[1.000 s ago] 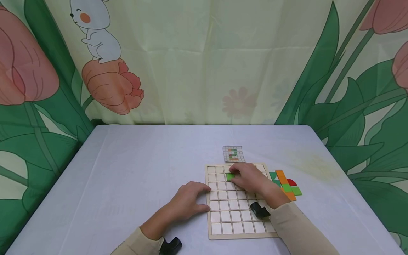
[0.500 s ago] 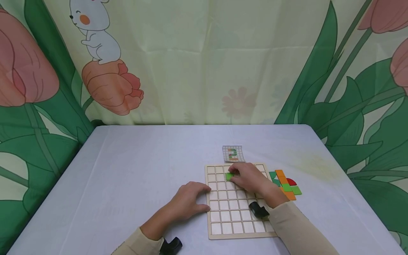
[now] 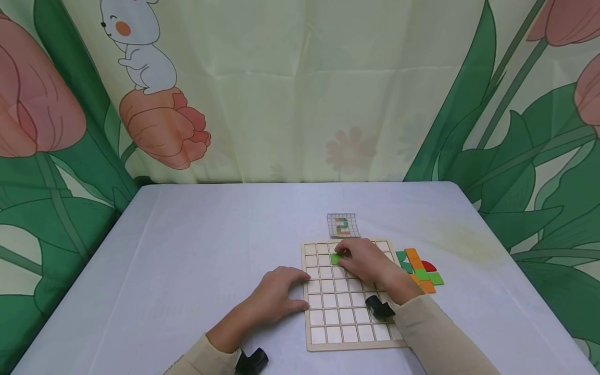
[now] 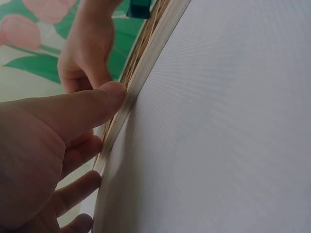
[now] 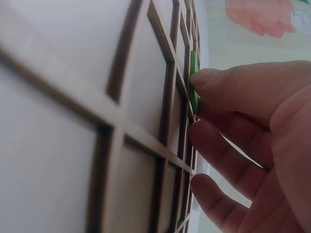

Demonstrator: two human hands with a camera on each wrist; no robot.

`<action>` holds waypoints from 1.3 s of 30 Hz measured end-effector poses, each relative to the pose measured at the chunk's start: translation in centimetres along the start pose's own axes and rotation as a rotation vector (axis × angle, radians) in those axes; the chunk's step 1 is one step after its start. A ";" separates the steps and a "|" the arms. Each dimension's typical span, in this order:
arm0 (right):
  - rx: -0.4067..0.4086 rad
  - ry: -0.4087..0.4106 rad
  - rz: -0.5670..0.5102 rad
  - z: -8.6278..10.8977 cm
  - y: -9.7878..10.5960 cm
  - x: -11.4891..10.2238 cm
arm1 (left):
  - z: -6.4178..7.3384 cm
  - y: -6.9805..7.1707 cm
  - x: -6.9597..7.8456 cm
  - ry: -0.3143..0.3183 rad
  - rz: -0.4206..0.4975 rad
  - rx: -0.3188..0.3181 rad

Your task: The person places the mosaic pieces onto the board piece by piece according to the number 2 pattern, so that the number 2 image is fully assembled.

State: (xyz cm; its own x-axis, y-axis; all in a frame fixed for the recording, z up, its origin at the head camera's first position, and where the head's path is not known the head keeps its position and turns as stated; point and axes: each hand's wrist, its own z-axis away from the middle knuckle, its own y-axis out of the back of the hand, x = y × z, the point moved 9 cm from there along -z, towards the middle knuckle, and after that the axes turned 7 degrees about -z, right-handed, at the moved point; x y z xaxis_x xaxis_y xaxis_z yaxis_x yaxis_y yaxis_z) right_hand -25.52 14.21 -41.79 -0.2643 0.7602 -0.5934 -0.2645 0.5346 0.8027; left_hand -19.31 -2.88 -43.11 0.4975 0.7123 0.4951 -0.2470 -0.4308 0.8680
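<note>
A wooden grid board (image 3: 330, 317) with white square cells lies on the table. My right hand (image 3: 367, 264) is over its upper part and pinches a light green square tile (image 3: 335, 259) between thumb and fingers. In the right wrist view, the thumb rests on the green tile (image 5: 193, 80), which sits at the grid ribs; whether it is fully down in a cell I cannot tell. My left hand (image 3: 276, 294) touches the board's left edge, fingers and thumb spread apart. The left wrist view shows its thumb (image 4: 87, 109) and fingertips against the wooden rim (image 4: 138, 80).
Just beyond the board lies a small printed grid card (image 3: 342, 225) with a coloured pattern. Right of the board is a cluster of flat tiles: orange (image 3: 414, 258), light green (image 3: 436, 278), dark green (image 3: 405, 267) and a red rounded one (image 3: 428, 266). A white cloth covers the table (image 3: 187, 250).
The green tile has shifted very slightly left under the right hand's fingers. The left hand stays at the board's edge.
</note>
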 end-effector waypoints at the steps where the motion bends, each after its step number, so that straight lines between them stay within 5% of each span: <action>1: -0.002 -0.005 -0.001 0.0 0.0 0.0 | 0.0 0.0 0.0 0.000 0.000 0.000; 18: -0.047 0.082 -0.064 2.9 1.4 0.1 | 0.1 0.0 0.0 0.003 -0.003 0.004; 39: 0.056 0.010 -0.135 6.6 5.3 2.2 | 0.0 -0.3 -0.1 -0.016 -0.015 0.011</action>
State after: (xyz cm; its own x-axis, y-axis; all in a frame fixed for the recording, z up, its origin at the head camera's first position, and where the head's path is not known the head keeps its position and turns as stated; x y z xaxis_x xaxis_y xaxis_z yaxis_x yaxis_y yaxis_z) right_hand -21.36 21.19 -38.44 -0.2388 0.6766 -0.6965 -0.2463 0.6517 0.7174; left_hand -19.32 -2.78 -43.42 0.5141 0.7101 0.4811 -0.2304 -0.4260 0.8749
